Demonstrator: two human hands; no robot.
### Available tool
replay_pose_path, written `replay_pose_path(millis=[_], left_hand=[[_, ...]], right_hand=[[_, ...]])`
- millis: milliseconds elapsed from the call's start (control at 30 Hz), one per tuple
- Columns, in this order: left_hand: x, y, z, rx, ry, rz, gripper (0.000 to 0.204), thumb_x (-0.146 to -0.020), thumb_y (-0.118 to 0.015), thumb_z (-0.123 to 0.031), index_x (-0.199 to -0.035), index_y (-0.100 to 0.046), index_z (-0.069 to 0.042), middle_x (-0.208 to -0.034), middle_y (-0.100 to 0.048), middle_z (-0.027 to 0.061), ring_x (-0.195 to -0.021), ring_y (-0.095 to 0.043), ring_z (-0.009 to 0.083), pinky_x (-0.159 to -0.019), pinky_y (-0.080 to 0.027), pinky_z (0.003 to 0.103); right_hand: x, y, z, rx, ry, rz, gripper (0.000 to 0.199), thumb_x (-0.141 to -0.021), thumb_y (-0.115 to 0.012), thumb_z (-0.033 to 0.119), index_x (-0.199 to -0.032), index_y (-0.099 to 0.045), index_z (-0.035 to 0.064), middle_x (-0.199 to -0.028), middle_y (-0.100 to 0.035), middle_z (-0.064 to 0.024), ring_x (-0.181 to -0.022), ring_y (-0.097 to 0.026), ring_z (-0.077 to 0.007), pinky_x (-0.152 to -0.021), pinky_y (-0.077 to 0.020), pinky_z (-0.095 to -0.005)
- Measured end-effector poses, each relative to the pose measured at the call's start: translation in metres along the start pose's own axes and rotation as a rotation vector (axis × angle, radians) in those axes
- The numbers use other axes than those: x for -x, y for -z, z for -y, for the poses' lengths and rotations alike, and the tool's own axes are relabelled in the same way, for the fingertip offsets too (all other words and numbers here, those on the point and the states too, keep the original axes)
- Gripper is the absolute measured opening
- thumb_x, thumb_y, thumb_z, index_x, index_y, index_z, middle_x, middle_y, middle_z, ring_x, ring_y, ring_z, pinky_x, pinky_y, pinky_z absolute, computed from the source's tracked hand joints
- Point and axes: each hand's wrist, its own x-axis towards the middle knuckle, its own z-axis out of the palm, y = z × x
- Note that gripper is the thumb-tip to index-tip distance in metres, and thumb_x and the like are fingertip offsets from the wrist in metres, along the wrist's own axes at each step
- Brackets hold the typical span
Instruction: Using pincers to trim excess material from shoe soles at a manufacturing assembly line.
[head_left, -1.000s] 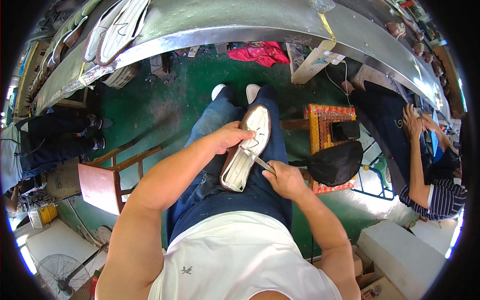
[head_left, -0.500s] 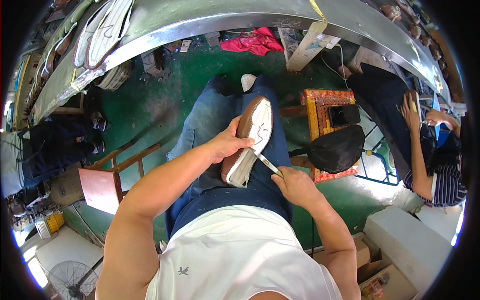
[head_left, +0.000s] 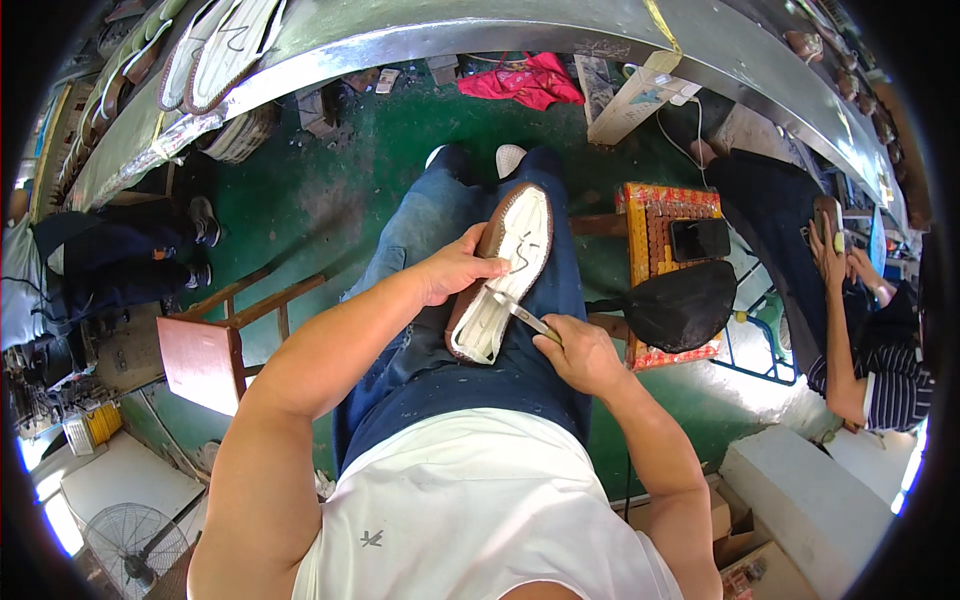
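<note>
A brown shoe with a white sole [head_left: 508, 262] lies sole-up along my right thigh. My left hand [head_left: 455, 270] grips its left edge near the middle, thumb resting on the sole. My right hand [head_left: 582, 352] is closed around a thin metal blade [head_left: 520, 312] whose tip touches the sole's lower half. Both forearms come in from the lower edge over my white shirt and blue jeans.
A patterned stool [head_left: 668, 215] with a phone and a black bag [head_left: 682, 302] stands right of my knee. A seated person [head_left: 850, 330] is at far right. A wooden stool [head_left: 215, 350] is at left; a curved metal bench [head_left: 420, 30] with soles above; red cloth [head_left: 525, 80] on the green floor.
The view has shifted slightly and the shoe sits a little lower on my thigh. Both hands keep their grip; the blade stays against the sole.
</note>
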Motion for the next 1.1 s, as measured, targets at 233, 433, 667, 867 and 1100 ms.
replay_pose_path(millis=[233, 433, 667, 867, 1100], left_hand=[[0.006, -0.006, 0.002, -0.040, -0.022, -0.026, 0.084, -0.090, -0.076, -0.017, -0.158, -0.026, -0.009, -0.143, -0.052, 0.0095, -0.132, -0.050, 0.0196, -0.113, -0.039, 0.037], [0.001, -0.003, 0.002, 0.006, -0.021, -0.034, 0.082, -0.090, -0.077, -0.017, -0.156, -0.029, -0.008, -0.144, -0.053, 0.0102, -0.131, -0.050, 0.0201, -0.112, -0.040, 0.036], [0.014, -0.023, 0.022, -0.251, -0.167, -0.140, 0.089, -0.090, -0.076, -0.019, -0.159, -0.021, -0.005, -0.147, -0.050, 0.0163, -0.136, -0.050, 0.0256, -0.114, -0.039, 0.036], [0.021, -0.041, 0.028, -0.090, -0.255, -0.214, 0.095, -0.092, -0.071, -0.019, -0.162, -0.008, -0.005, -0.154, -0.041, 0.0225, -0.141, -0.046, 0.0289, -0.116, -0.037, 0.036], [0.013, -0.029, 0.069, -0.547, -0.460, -0.307, 0.094, -0.095, -0.067, -0.026, -0.163, -0.005, -0.004, -0.162, -0.024, 0.0271, -0.152, -0.026, 0.0353, -0.123, -0.022, 0.041]], right_hand=[[0.000, 0.027, 0.035, 0.242, -0.044, 0.152, 0.032, -0.095, -0.067, 0.035, -0.095, -0.059, 0.0043, -0.083, -0.064, -0.0155, -0.078, -0.069, -0.0321, -0.066, -0.0557, -0.0411], [-0.005, 0.009, 0.012, 0.182, 0.055, 0.099, 0.032, -0.095, -0.067, 0.036, -0.095, -0.059, 0.0048, -0.080, -0.064, -0.0126, -0.074, -0.068, -0.0326, -0.064, -0.0552, -0.0412], [0.030, 0.020, 0.034, 0.009, -0.217, 0.228, 0.030, -0.098, -0.064, 0.033, -0.096, -0.060, 0.0027, -0.085, -0.067, -0.0178, -0.077, -0.068, -0.0380, -0.070, -0.0551, -0.0475], [0.035, 0.015, 0.045, 0.306, -0.054, 0.145, 0.033, -0.095, -0.067, 0.034, -0.095, -0.057, 0.0028, -0.081, -0.065, -0.0152, -0.077, -0.071, -0.0299, -0.065, -0.0567, -0.0384], [0.028, 0.018, 0.017, 0.087, -0.193, 0.297, 0.036, -0.098, -0.063, 0.035, -0.093, -0.059, 0.0003, -0.082, -0.069, -0.0181, -0.077, -0.072, -0.0324, -0.064, -0.0562, -0.0426]])
